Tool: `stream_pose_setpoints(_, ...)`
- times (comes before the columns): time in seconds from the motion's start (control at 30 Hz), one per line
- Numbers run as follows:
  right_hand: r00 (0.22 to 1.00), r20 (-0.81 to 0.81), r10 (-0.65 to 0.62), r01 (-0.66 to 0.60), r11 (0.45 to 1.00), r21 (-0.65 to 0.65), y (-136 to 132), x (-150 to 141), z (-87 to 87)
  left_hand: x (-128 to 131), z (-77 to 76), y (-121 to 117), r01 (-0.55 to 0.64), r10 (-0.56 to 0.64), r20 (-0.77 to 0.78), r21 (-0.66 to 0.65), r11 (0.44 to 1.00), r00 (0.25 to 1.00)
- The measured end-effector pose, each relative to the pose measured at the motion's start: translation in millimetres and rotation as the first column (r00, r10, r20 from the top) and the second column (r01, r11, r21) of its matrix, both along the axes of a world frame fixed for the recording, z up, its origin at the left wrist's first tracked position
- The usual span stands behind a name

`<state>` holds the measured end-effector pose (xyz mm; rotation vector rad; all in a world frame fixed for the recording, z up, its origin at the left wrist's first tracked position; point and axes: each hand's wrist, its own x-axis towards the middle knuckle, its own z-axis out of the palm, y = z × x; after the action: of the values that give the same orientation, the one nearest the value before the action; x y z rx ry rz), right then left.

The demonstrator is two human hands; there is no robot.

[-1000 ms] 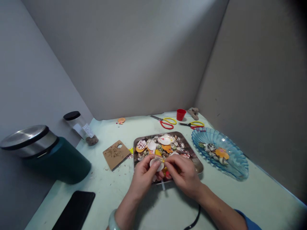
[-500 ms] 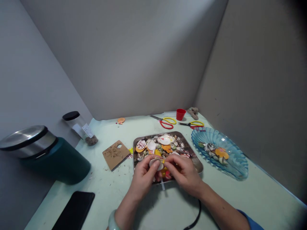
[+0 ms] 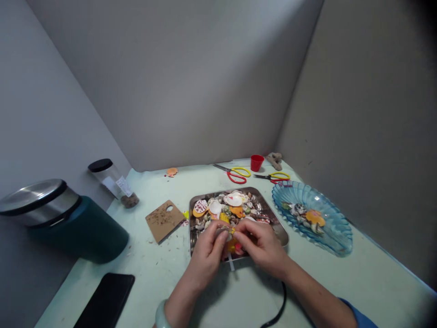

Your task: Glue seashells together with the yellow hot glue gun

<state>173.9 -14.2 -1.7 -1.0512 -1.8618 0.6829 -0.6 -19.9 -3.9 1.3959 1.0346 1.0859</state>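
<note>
Both my hands meet over the near part of a metal tray (image 3: 282,233) full of seashells. My left hand (image 3: 207,248) is closed on a pale seashell (image 3: 222,234), its thumb lying over the shell. The fingertips of my right hand (image 3: 261,246) pinch at the shell's right edge, where a small yellow bit (image 3: 233,230) shows; its shape is mostly hidden. Below the hands, something yellow and red lies partly covered in the tray. A whitish stick (image 3: 231,262) pokes out over the tray's near rim.
A brown board (image 3: 164,222) and a phone (image 3: 105,300) lie left, near a green flask (image 3: 82,230) and a jar (image 3: 116,182). Behind are scissors (image 3: 234,173), black-tipped snips (image 3: 273,176) and a red cup (image 3: 256,162). A blue dish (image 3: 336,234) stands right; a black cable (image 3: 282,306) runs in front.
My left hand has tilted the pale shell, so less of its face shows. My right hand stays pinched at its edge. Nothing else has visibly moved.
</note>
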Motion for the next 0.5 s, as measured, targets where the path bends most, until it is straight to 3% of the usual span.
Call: stream_pose_setpoints(0.5, 1.000, 0.014, 0.005, -0.005, 1.000, -0.027, -1.4, -1.6, 3.2, 0.7, -0.6, 1.1, -0.024, 0.026, 0.036, -0.037, 0.999, 0.999)
